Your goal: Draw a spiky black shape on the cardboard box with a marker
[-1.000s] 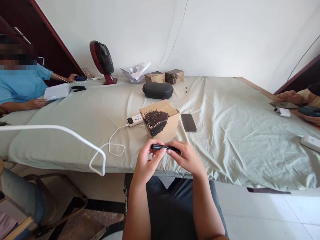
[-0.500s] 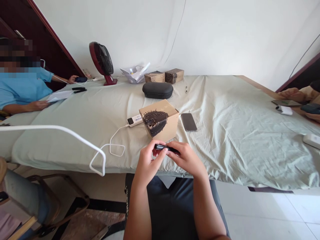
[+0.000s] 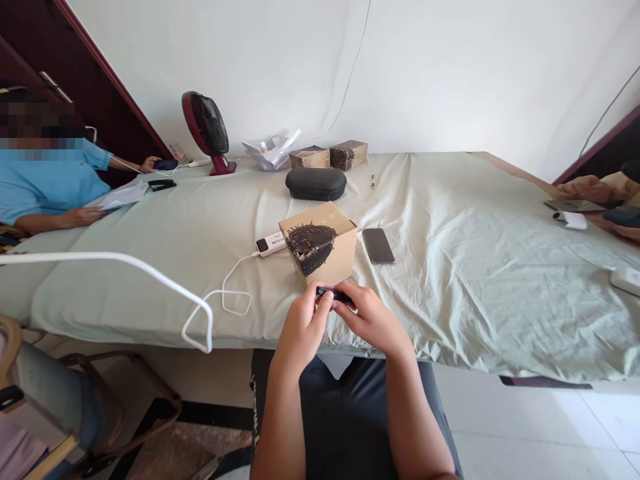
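Between both hands, over the front of the table, is a small, dark, narrow object [image 3: 323,291] with a glossy surface; its exact kind cannot be made out. My left hand [image 3: 306,319] is closed on its left end, thumb on the near side. My right hand [image 3: 369,316] grips the right end, fingers covering much of it. Just beyond the hands stands a cardboard box [image 3: 339,253] with a black scribbled patch on its left corner. A dark smartphone [image 3: 379,246] lies flat to the right of the box.
A white power bank [image 3: 271,244] with a cable sits left of the box. Behind are a black zip case [image 3: 316,183], two small boxes [image 3: 349,154], a plastic basket [image 3: 270,159] and a red fan [image 3: 206,130]. A white cable [image 3: 125,257] hangs at left. People sit at both sides.
My left hand has shifted slightly right along the dark object, and less of the object shows. The view has tilted a little; the things on the table have stayed put.
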`<action>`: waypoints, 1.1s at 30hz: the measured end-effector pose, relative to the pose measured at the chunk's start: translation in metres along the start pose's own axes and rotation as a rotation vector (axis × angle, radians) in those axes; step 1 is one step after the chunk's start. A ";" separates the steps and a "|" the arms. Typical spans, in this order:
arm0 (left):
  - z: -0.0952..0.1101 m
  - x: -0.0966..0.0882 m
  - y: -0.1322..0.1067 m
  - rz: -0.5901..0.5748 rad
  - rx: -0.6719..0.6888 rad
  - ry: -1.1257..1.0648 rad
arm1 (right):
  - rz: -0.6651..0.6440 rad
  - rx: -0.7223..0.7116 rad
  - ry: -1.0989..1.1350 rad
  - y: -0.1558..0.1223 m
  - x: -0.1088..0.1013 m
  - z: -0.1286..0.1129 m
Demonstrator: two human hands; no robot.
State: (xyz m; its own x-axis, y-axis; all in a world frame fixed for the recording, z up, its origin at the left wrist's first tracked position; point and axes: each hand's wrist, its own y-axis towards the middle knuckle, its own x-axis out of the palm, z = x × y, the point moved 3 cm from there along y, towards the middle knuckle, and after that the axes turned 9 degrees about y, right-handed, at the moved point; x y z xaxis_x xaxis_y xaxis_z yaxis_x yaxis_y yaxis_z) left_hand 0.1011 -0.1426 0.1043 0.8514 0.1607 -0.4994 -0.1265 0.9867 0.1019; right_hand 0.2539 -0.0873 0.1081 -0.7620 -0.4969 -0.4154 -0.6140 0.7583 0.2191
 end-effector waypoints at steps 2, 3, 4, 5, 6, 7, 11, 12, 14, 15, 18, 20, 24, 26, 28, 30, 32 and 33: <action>0.004 0.002 -0.001 0.012 0.041 0.095 | -0.003 0.005 0.016 0.000 0.002 0.000; 0.006 0.004 -0.001 0.006 0.064 0.139 | -0.007 0.007 0.026 0.001 0.002 0.000; 0.007 0.006 -0.001 -0.005 0.084 0.173 | -0.008 0.012 0.035 0.001 0.003 0.001; 0.007 0.009 -0.001 -0.021 0.100 0.193 | -0.006 0.021 0.045 0.002 0.003 0.003; 0.007 0.012 0.000 -0.041 0.113 0.197 | 0.005 0.033 0.060 0.003 0.003 0.005; 0.006 0.014 0.001 -0.059 0.123 0.187 | 0.024 0.048 0.080 0.004 0.002 0.009; 0.000 0.016 0.007 -0.056 0.155 0.118 | 0.163 0.111 0.171 0.011 -0.004 0.031; -0.003 0.013 0.008 -0.030 0.164 0.097 | 0.198 0.120 0.189 0.012 -0.006 0.038; -0.008 0.006 0.009 0.041 0.192 0.039 | 0.251 0.116 0.238 0.016 -0.009 0.050; -0.010 0.003 0.009 0.079 0.211 0.005 | 0.271 0.108 0.276 0.017 -0.010 0.056; -0.018 -0.007 0.007 0.181 0.251 -0.102 | 0.343 0.106 0.418 0.021 -0.010 0.071; -0.020 -0.011 0.005 0.254 0.284 -0.190 | 0.398 0.121 0.498 0.021 -0.008 0.079; -0.011 -0.012 -0.001 0.362 0.467 -0.463 | 0.457 0.085 0.558 0.022 -0.006 0.088; -0.002 -0.010 -0.005 0.364 0.551 -0.579 | 0.452 0.045 0.550 0.022 -0.006 0.091; 0.008 -0.008 -0.010 0.350 0.609 -0.651 | 0.429 0.008 0.537 0.022 -0.006 0.093; 0.018 -0.007 -0.016 0.330 0.662 -0.686 | 0.396 -0.030 0.519 0.022 -0.006 0.093; 0.026 -0.008 -0.022 0.304 0.712 -0.692 | 0.343 -0.050 0.476 0.022 -0.006 0.092; 0.029 -0.008 -0.026 0.289 0.728 -0.688 | 0.305 -0.052 0.435 0.023 -0.005 0.092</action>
State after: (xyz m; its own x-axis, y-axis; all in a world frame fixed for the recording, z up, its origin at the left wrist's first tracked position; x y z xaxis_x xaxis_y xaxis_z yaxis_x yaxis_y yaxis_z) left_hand 0.1120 -0.1699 0.1306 0.9727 0.1150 0.2016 -0.2287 0.6230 0.7480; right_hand 0.2627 -0.0289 0.0344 -0.9157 -0.3947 0.0762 -0.3523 0.8793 0.3204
